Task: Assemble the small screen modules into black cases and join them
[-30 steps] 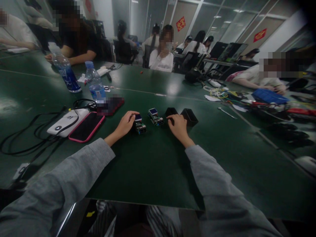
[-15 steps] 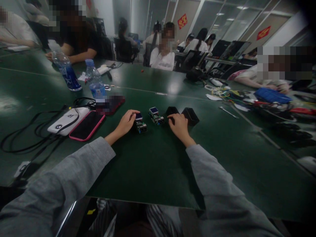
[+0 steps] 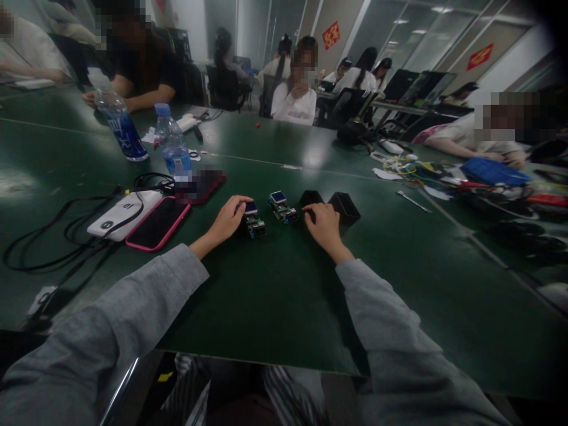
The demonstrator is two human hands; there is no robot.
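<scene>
Two small circuit boards with blue screens sit on the green table [image 3: 275, 296]. My left hand [image 3: 228, 219] curls round the left board [image 3: 254, 221], fingers closed on its side and top. The second board [image 3: 281, 208] lies free between my hands. My right hand [image 3: 325, 224] rests by a small black box [image 3: 309, 198], fingers curled with the forefinger touching the box's near edge; I cannot see it holding anything. A second black box [image 3: 345, 207] stands just right of it.
A pink-cased phone [image 3: 158, 223], a white power bank [image 3: 123, 214] with black cables and another phone [image 3: 199, 185] lie to the left. Two water bottles [image 3: 172, 145] stand behind. Wires, a blue tray [image 3: 494, 172] and tools clutter the right. Other people sit round the table.
Neither hand has moved on the table; only the camera view has shifted slightly.
</scene>
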